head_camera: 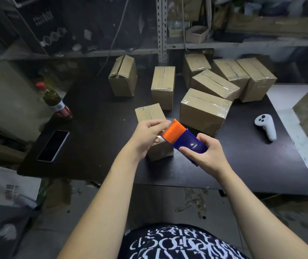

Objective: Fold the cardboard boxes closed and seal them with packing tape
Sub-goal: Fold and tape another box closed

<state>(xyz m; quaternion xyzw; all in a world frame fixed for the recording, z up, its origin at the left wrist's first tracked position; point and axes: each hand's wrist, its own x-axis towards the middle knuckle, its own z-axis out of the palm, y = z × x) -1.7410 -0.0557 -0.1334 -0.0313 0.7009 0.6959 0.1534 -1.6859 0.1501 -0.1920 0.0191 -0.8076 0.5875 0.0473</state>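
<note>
Taping step: tape dispenser [185,136] clasped in right grip [203,152], tape end [159,137] pinched in left grip [149,133], above nearest box [149,113]. Next: draw tape onto seam, press flat.

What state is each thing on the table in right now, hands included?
right hand: gripping the tape dispenser by its blue body
left hand: pinching the tape end at the orange end
near box: flaps folded shut, no tape visible on the seam
taped box: sealed with glossy tape
far-left box: top flaps loose, not flat
bottle: upright, capped
phone: lying flat, screen dark
</note>
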